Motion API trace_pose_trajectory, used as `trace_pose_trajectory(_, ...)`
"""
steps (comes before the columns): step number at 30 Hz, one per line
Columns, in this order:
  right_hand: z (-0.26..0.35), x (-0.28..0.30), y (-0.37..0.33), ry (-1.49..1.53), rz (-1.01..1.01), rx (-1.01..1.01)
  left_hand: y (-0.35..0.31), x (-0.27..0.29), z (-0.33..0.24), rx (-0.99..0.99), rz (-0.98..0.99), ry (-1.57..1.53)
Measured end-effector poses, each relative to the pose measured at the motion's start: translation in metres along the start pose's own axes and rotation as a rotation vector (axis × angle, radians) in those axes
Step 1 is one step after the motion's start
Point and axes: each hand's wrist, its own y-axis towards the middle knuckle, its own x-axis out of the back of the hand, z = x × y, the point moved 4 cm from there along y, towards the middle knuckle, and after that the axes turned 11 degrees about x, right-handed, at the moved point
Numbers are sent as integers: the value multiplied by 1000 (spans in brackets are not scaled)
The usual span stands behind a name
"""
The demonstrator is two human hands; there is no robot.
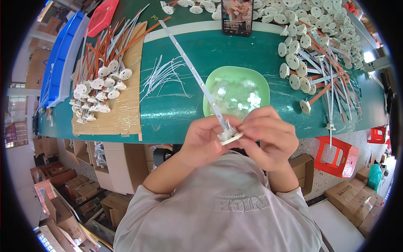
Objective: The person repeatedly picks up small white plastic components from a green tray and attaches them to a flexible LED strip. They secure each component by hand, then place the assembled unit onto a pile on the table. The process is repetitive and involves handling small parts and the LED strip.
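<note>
My left hand (200, 140) is closed around the lower end of a thin white LED strip (193, 67), where it meets a white round base (230, 137). The strip slants up and to the left over the table, with small yellowish chips along it. Against the right edge of the base, the fingers of my right hand (268, 136) are pinched together; whether a small piece lies between them is hidden. Just beyond my hands stands a light green bowl (262, 77) with small clear, shiny pieces inside. Left of it lies a loose bunch of thin white wires (163, 77).
On the left, a cardboard sheet (128, 105) bears several strips with white round bases, beside a blue tray (63, 54) and red basket (103, 17). A phone (237, 19) stands at the back. More round-based pieces (294, 63) heap up right. A red stool (336, 157) is below.
</note>
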Motion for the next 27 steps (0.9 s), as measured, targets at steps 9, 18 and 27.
trace_pose_trajectory(9,-3,0,-5,-71,-70,22,1,11,5,-38,-11,208)
trace_pose_trajectory(18,-3,1,-2,10,-10,-45,-4,13,3,-13,1,189)
trace_pose_trajectory(27,-1,-13,7,-140,148,-114,-17,30,-16,-114,-94,409)
